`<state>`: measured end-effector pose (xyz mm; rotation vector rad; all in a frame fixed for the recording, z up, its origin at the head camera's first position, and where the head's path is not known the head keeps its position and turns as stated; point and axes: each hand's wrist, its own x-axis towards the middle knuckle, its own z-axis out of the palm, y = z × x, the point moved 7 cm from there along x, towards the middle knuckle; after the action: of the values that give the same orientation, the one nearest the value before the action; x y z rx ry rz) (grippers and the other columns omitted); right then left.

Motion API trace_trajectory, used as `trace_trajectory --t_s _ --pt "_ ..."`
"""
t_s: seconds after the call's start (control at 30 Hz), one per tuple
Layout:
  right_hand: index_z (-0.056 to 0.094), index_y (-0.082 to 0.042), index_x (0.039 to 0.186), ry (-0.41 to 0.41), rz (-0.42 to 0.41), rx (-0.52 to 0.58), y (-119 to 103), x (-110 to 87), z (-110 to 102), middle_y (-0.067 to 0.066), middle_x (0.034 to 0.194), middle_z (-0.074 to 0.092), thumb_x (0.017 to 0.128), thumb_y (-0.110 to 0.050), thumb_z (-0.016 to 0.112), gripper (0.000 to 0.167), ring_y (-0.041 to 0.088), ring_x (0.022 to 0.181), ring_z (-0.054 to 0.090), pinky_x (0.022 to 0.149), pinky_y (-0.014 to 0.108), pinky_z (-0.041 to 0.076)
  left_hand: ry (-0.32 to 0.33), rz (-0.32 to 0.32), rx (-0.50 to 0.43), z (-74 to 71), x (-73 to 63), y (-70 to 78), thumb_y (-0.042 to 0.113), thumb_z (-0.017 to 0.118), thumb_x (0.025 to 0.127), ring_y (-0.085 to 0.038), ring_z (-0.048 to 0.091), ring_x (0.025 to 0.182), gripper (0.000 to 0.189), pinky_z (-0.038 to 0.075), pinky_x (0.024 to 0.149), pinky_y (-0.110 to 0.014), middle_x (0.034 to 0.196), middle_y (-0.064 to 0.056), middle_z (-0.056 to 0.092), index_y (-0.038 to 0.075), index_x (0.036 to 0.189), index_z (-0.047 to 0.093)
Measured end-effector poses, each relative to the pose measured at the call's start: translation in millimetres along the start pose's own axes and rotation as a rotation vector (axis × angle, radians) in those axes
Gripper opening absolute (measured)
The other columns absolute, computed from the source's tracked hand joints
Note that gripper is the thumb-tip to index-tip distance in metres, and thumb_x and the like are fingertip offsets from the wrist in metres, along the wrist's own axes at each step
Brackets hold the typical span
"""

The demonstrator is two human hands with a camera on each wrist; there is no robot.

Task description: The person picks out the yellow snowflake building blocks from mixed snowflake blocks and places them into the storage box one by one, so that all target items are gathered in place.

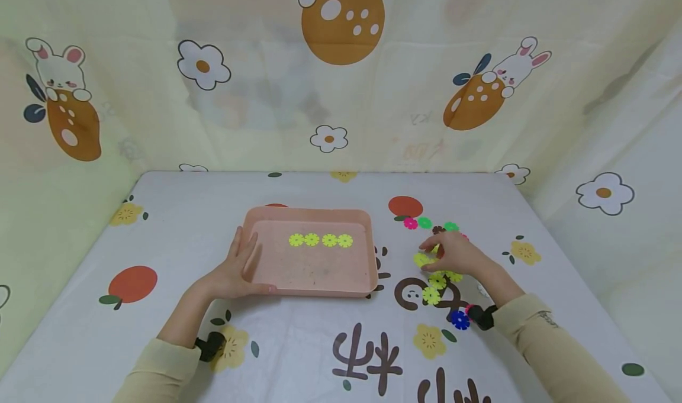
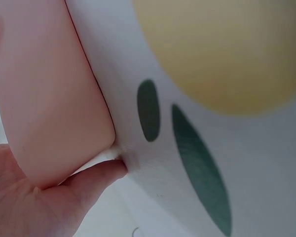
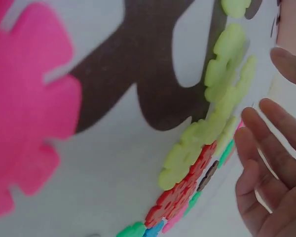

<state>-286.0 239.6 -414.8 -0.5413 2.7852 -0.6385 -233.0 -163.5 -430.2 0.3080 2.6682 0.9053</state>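
A shallow pink tray (image 1: 314, 276) holds several yellow-green notched plastic discs (image 1: 329, 240), laid flat in one row. My left hand (image 1: 234, 273) rests against the tray's left front corner, fingers spread along the left side. Its thumb (image 2: 96, 180) lies straight along the front wall. My right hand (image 1: 453, 254) is over a loose group of yellow-green discs (image 1: 437, 281) on the cloth right of the tray. In the right wrist view, its thumb and fingers (image 3: 281, 160) stand apart beside these discs, with nothing between them.
Red discs (image 3: 175, 197) lie beside the yellow-green ones. Behind the right hand are a pink disc (image 1: 410, 223), green discs (image 1: 424, 222) and a brown disc (image 1: 438, 230). A blue disc (image 1: 460, 320) lies near the right wrist. A printed curtain (image 1: 256, 125) hangs behind the table.
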Motion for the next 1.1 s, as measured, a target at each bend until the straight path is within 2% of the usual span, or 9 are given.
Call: trace_trajectory --t_s 0.17,0.3,0.67,0.83,1.1 --pt "0.068 -0.004 0.101 -0.039 0.040 0.006 4.1 0.5 4.7 0.004 0.087 0.062 0.067 -0.027 0.082 0.044 0.017 0.070 0.050 0.059 0.027 0.046 0.005 0.015 -0.001 0.1 0.2 0.4 0.056 0.074 0.065 -0.046 -0.005 0.133 0.123 0.020 0.098 -0.065 0.146 -0.018 -0.027 0.010 0.147 -0.004" --pt "0.069 -0.004 0.101 -0.040 0.059 -0.014 3.2 1.5 6.1 0.004 0.086 0.062 0.067 -0.026 0.082 0.043 0.017 0.073 0.051 0.061 0.027 0.046 0.010 0.029 -0.005 0.1 0.2 1.0 0.055 0.075 0.065 -0.048 -0.003 0.133 0.123 0.021 0.098 -0.064 0.146 -0.020 -0.026 0.008 0.147 -0.003" --pt "0.070 -0.006 0.089 -0.040 0.023 -0.156 -4.4 7.5 4.1 0.001 0.081 0.063 0.065 -0.026 0.083 0.034 0.017 0.073 0.051 0.067 0.033 0.048 0.002 0.022 -0.004 -0.1 -1.3 2.5 0.055 0.074 0.066 -0.047 -0.005 0.133 0.122 0.021 0.098 -0.064 0.145 -0.018 -0.028 0.009 0.147 -0.003" --pt "0.070 -0.008 0.085 -0.050 0.054 -0.164 -4.8 8.5 4.4 0.001 0.083 0.064 0.065 -0.026 0.083 0.030 0.018 0.075 0.053 0.070 0.036 0.049 0.000 0.020 -0.002 -0.5 -1.8 2.9 0.056 0.074 0.066 -0.046 -0.005 0.133 0.121 0.020 0.098 -0.064 0.145 -0.018 -0.028 0.009 0.147 -0.004" --pt "0.067 -0.009 0.085 -0.055 0.091 -0.167 -4.9 7.8 7.1 0.000 0.080 0.060 0.066 -0.027 0.082 0.030 0.017 0.074 0.052 0.066 0.034 0.048 0.003 0.023 -0.002 -0.2 -1.5 2.8 0.056 0.074 0.066 -0.046 -0.007 0.133 0.122 0.019 0.098 -0.065 0.145 -0.018 -0.029 0.009 0.147 -0.004"
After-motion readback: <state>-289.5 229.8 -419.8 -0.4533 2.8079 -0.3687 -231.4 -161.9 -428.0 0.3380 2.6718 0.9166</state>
